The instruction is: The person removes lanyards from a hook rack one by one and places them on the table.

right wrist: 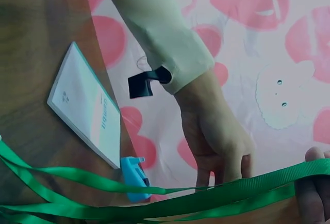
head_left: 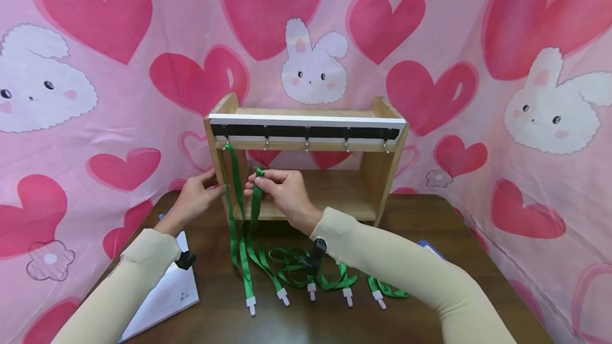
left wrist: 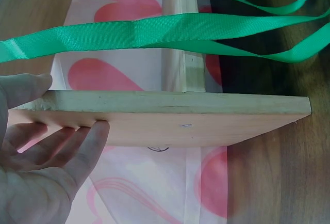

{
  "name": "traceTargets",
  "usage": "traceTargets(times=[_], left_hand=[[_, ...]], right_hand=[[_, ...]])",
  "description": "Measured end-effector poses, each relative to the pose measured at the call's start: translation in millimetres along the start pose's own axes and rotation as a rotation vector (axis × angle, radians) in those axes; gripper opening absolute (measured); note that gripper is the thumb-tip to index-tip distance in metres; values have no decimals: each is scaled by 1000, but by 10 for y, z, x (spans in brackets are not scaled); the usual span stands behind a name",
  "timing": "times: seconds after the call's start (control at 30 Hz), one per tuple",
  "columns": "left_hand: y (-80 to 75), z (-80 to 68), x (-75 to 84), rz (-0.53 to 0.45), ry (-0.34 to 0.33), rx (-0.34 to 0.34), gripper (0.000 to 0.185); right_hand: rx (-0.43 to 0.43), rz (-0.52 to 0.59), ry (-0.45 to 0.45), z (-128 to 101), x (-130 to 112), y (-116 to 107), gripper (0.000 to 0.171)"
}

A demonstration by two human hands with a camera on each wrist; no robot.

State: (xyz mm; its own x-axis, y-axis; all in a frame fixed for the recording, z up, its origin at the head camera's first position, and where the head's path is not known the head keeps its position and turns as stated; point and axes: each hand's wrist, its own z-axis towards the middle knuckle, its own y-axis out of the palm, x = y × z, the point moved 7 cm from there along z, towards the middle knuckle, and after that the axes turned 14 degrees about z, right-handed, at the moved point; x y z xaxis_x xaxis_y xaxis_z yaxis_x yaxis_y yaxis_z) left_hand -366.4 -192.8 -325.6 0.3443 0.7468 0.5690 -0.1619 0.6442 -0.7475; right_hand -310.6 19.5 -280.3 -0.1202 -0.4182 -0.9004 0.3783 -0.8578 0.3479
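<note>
A wooden rack (head_left: pixel 306 147) with a row of small metal hooks along its front stands on the table. From the leftmost hook hangs a green lanyard (head_left: pixel 235 169), its white clip (head_left: pixel 251 304) reaching down over the table. My right hand (head_left: pixel 287 192) pinches the top loop of a second green lanyard (head_left: pixel 255 208), held up before the rack just right of the hanging one. My left hand (head_left: pixel 195 198) grips the rack's left side panel (left wrist: pixel 206 126), thumb on one face and fingers on the other. The right fingertips are only partly visible in the right wrist view.
More green lanyards (head_left: pixel 291 269) with white clips lie on the brown table (head_left: pixel 229 328) before the rack. At the left is a white notebook (head_left: pixel 167 291), with a blue object (right wrist: pixel 133 177) beside it. A blue-edged item (head_left: pixel 430 248) is partly behind my right sleeve.
</note>
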Motion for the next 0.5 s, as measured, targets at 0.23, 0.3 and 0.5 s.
traceTargets(times=[0.23,0.3,0.5], left_hand=[[-17,18,1,-2,0,-4,62],[-11,23,-4,-1,-4,-4,63],[22,1,-5,-15,-19,-24,63]], right_hand=[[-23,-16,72,-120,108,-89,25],[-39,-12,93,-160,148,-128,25],[-125,-1,148,-319,251,-214,27]])
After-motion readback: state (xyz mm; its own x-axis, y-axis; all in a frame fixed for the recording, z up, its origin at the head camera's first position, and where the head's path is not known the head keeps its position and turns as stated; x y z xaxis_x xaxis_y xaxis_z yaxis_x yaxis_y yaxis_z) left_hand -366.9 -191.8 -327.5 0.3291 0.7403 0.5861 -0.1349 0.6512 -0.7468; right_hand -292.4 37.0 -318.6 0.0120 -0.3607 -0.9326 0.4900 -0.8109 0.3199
